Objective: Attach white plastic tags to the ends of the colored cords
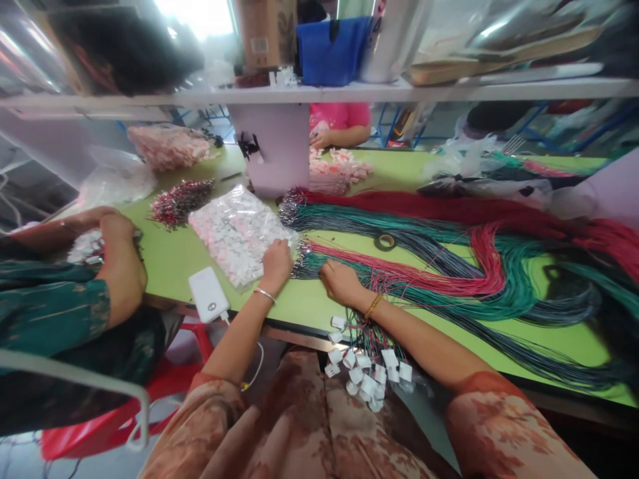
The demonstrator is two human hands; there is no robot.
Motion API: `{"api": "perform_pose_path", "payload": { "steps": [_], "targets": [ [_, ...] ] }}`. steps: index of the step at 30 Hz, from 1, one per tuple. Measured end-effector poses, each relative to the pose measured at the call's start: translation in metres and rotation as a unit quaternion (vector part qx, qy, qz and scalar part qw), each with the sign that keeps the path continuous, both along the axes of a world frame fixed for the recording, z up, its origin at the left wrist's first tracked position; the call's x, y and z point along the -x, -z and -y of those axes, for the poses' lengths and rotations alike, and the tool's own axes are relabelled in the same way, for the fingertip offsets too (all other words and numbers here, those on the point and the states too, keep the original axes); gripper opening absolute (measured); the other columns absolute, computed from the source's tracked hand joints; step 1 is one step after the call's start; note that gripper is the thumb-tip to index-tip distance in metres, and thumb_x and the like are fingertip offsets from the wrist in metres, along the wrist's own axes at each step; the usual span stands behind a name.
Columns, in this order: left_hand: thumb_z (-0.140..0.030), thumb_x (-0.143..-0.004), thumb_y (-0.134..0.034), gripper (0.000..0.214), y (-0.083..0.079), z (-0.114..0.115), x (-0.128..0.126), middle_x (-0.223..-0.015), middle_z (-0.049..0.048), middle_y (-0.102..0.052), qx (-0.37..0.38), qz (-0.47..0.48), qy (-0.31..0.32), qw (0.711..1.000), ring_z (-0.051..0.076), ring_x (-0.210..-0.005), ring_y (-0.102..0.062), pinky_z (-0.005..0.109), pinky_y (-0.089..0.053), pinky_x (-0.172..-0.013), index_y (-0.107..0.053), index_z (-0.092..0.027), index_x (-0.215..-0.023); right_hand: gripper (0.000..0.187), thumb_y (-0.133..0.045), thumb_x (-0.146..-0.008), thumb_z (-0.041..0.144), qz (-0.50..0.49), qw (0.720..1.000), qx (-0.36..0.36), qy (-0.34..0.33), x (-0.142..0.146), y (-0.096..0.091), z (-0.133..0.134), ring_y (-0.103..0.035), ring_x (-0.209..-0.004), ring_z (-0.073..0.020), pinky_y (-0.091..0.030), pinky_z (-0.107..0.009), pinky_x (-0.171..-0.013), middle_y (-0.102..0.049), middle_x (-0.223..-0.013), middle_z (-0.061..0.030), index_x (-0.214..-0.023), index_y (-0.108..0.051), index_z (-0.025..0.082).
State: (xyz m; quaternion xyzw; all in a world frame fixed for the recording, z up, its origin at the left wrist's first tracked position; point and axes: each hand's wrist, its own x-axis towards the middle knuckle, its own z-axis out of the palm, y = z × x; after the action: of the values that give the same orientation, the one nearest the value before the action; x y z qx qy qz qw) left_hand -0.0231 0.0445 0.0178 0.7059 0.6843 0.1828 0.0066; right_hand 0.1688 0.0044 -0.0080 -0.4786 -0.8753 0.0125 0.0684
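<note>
White power bank (208, 295), tape roll (385, 241), blue bag (332, 50), cardboard box (264, 30), red stool (100, 426)

— How is your light?
— You have bright daylight from above the shelf (399, 91), where a white patch (200, 13) burns out.
— And sharpness?
— Your left hand (276, 263) and right hand (339, 281) are crisp on the evenly lit tabletop (170, 266), shadows soft. Toward the edges you get bending and smear; the cords (549, 293) at right blur.
</note>
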Motion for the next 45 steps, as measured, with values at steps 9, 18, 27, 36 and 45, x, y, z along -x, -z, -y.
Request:
{"api": "perform_pose_path", "payload": {
  "steps": [9,18,27,36,45],
  "targets": [
    [-0.022,-0.088,-0.045,0.019,0.019,-0.026,0.014,-0.098,0.0139,-0.059,0.044,-0.034,0.025,0.998,0.025,-0.089,-0.055,0.033,-0.036,-0.072,-0.061,-0.016,-0.096,0.027,-0.036,-0.096,0.026,-0.086,0.996,0.023,-0.020,-0.008,0.001,-0.005,-0.052,-0.081,-0.0198,-0.035,-0.029,-0.068,-0.061,-0.092,-0.0109,-0.094,-0.061,0.016],
    [-0.016,-0.074,-0.059,0.010,0.009,-0.011,0.026,-0.076,0.0034,-0.057,0.010,0.233,0.026,0.972,0.016,-0.071,-0.053,0.030,-0.039,-0.070,-0.056,-0.018,-0.083,0.015,-0.042,-0.088,0.023,-0.238,0.970,0.054,0.004,-0.013,-0.001,-0.003,-0.049,-0.068,-0.0167,-0.035,-0.028,-0.066,-0.061,-0.078,-0.0067,-0.086,-0.055,0.016],
    [-0.023,-0.067,-0.071,0.024,-0.010,0.003,0.022,-0.089,0.0038,-0.065,0.088,0.759,0.096,0.638,0.008,-0.067,-0.057,0.021,-0.045,-0.064,-0.063,-0.016,-0.088,0.016,-0.052,-0.080,0.030,-0.382,0.897,0.211,-0.072,-0.013,-0.026,-0.025,-0.040,-0.059,-0.0098,-0.033,-0.023,-0.058,-0.050,-0.063,0.0028,-0.070,-0.051,0.017],
    [-0.024,-0.074,-0.069,0.016,-0.003,0.013,0.000,-0.087,0.0051,-0.066,0.144,0.790,0.096,0.589,0.008,-0.064,-0.055,0.022,-0.046,-0.062,-0.065,-0.015,-0.088,0.023,-0.056,-0.080,0.038,-0.513,0.830,0.218,-0.040,0.016,-0.055,-0.024,-0.038,-0.060,-0.0090,-0.033,-0.022,-0.058,-0.049,-0.065,0.0026,-0.073,-0.054,0.016],
    [-0.027,-0.072,-0.073,0.026,-0.001,0.023,-0.013,-0.081,0.0039,-0.065,0.161,0.801,0.104,0.567,0.009,-0.063,-0.054,0.023,-0.045,-0.061,-0.067,-0.016,-0.095,0.015,-0.055,-0.074,0.030,-0.490,0.859,0.149,0.031,0.015,-0.045,-0.016,-0.037,-0.055,-0.0092,-0.030,-0.022,-0.054,-0.047,-0.059,0.0031,-0.066,-0.054,0.017]
  ]
}}
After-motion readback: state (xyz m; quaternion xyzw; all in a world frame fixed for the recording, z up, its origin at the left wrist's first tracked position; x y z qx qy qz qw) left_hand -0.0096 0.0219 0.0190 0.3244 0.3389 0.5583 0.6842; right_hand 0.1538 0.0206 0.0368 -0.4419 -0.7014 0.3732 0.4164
